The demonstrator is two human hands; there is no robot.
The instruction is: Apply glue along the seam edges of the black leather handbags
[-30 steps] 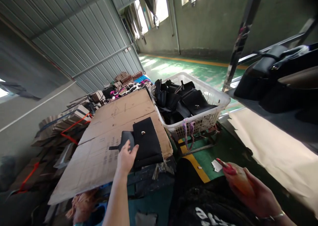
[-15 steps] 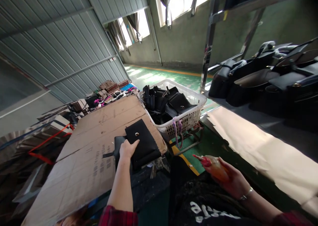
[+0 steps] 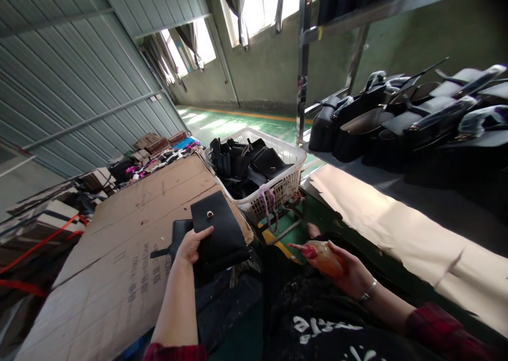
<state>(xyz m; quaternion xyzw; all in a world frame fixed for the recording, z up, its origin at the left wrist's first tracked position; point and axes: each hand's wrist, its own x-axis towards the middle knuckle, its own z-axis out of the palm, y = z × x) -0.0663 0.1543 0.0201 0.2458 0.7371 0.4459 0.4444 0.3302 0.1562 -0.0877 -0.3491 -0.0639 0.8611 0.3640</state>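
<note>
- Black panel (image 3: 223,233) at cardboard (image 3: 119,250) edge; long axis slants away leftward, clasp (image 3: 210,214) far.
- Left hand (image 3: 190,245) grips its side, thumb now farther across.
- Right hand (image 3: 354,274) clasps bottle (image 3: 327,260), nozzle (image 3: 298,247) leftward, now nearer panel.

Beyond the far edge of the cardboard-topped surface (image 3: 115,244), a corrugated metal wall (image 3: 79,80) w/ horiz. rails ends nr. a grey-green wall (image 3: 264,70) w/ bright windows (image 3: 260,6), dk. curtains (image 3: 235,3) & a slim pipe (image 3: 225,54). Past its far R corner, the green floor (image 3: 264,129) has an orange-yellow line (image 3: 246,114) along the wall's foot & pale sunlit patches (image 3: 218,126); a yellow strip (image 3: 270,236) shows by the near R corner. Well off the R edge stands a metal rack (image 3: 304,70) w/ grey shelf, tan sheet (image 3: 397,228) beneath; daylight's strongest at the windows, lower L dim.
</note>
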